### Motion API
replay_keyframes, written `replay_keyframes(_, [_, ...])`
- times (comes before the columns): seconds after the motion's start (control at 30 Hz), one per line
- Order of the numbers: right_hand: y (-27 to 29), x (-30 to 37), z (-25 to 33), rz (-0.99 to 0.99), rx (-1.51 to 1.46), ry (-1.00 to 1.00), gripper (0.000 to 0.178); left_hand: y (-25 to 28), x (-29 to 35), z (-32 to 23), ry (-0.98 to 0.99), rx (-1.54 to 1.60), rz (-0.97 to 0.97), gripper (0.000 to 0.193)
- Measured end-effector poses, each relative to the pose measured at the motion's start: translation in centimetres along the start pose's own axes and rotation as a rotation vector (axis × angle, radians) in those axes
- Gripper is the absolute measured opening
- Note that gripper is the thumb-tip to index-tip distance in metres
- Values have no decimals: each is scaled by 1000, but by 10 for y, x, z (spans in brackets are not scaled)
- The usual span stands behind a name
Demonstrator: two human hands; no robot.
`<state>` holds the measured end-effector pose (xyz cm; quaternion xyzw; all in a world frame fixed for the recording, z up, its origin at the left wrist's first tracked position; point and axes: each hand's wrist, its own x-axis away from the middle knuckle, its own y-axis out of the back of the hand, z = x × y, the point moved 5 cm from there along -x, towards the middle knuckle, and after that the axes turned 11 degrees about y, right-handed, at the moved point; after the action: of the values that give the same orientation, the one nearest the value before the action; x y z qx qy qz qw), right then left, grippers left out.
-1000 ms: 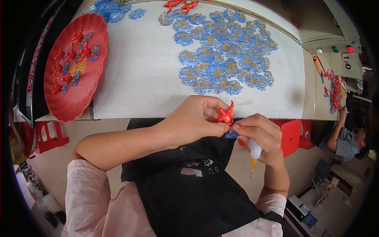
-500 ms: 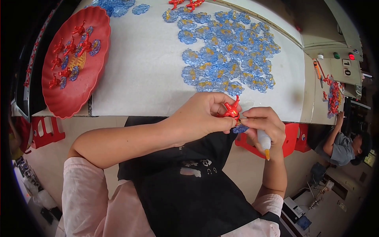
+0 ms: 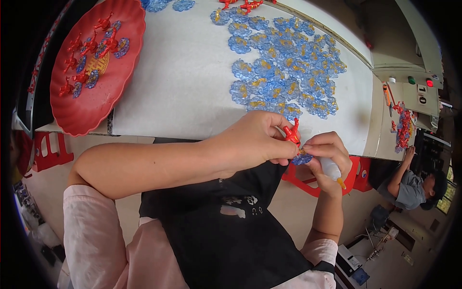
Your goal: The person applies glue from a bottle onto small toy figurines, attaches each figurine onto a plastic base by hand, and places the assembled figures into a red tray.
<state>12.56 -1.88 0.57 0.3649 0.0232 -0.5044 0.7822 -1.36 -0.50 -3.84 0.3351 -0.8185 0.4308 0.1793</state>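
My left hand [image 3: 257, 139] is closed around a small glossy red figurine [image 3: 292, 133], pinching it between thumb and fingers over the table's near edge. Just below the figurine sits a scalloped, translucent blue base [image 3: 302, 159]; the two pieces meet, though fingers partly cover the join. The fingertips of my right hand [image 3: 334, 144] grip this base from the right. Tucked in the same palm is a white squeeze bottle [image 3: 330, 167], its amber tip slanting down to the right, away from the pieces.
Many blue bases with amber streaks [image 3: 288, 62] cover the white table sheet [image 3: 183, 72] beyond my hands. At left, a red scalloped tray [image 3: 115, 91] bears several figurines on bases. More red pieces [image 3: 403, 127] lie at right near a co-worker [image 3: 409, 180]. Red stools [image 3: 50, 151] stand below.
The bottle in my right hand has tipped, its nozzle swinging from nearly straight down toward the right. Both hands stay together on the figurine and base. The whole view has shifted slightly.
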Motion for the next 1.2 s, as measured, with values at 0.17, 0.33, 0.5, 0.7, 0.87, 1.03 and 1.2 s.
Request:
replay_keyframes(0.17, [-6,-3,5,-27,67,33,23,3,6,-6,-15,-60,-16,23])
replay_keyframes(0.33, [-11,-12,9,6,67,105,22,7,12,-7,-72,-53,-46,25])
replay_keyframes(0.5, [-15,-19,13,29,110,125,20,9,21,-12,-82,-24,-66,28])
replay_keyframes(0.7, [-19,-24,14,9,111,149,20,14,23,-18,-115,-96,-60,34])
replay_keyframes(0.87, [-7,-21,4,-227,-66,19,19,10,29,-32,-181,-142,-32,44])
replay_keyframes(1.03, [-3,-19,9,-325,18,20,21,13,43,-52,-288,-345,-157,48])
replay_keyframes(1.2, [-6,-28,27,-284,229,149,26,10,34,-48,-364,-362,-125,43])
